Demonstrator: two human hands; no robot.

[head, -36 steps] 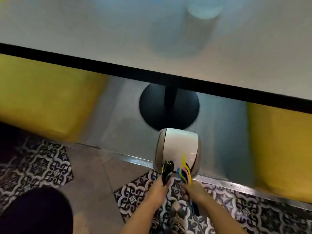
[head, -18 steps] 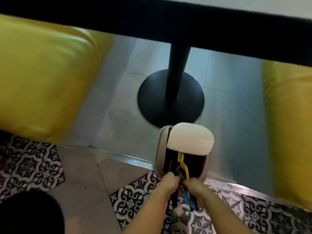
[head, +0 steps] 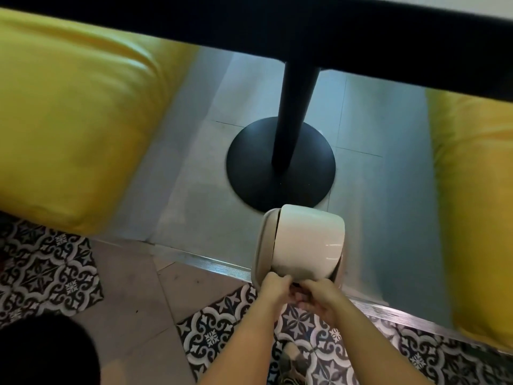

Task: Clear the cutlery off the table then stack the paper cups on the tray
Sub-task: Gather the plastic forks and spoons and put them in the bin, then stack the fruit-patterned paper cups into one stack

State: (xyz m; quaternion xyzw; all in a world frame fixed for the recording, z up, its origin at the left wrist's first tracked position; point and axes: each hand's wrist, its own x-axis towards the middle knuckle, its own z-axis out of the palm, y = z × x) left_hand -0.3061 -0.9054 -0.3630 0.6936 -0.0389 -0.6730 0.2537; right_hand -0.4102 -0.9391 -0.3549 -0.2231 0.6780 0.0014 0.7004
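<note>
We are looking straight down past the dark edge of the bench (head: 361,34), which runs across the top of the view. Its black pedestal post (head: 294,107) drops to a round black base (head: 280,165) on the pale grey floor (head: 200,190). A yellow cushioned seat (head: 69,112) fills the left side, and another yellow seat (head: 480,195) lines the right edge. Nearer to us a metal threshold strip (head: 211,263) separates the grey floor from black-and-white patterned tiles (head: 47,273). A dark rounded shape sits in the lower left corner; we cannot tell what it is.

Just this side of the pedestal base stands a small beige bin (head: 261,245) with a white swing lid (head: 308,243), and the lid covers nearly all of the opening. Both hands meet at the near rim of that bin. Our left hand (head: 274,287) has its fingers curled at the lid's lower edge, and our right hand (head: 316,298) is curled just beside it, the two touching. Something dark shows between the fingers, but we cannot tell whether either hand grips anything. No cutlery shows plainly; the lid and the hands hide the bin's mouth. Below the forearms, a blurred shoe (head: 291,362) rests on the tiles.
</note>
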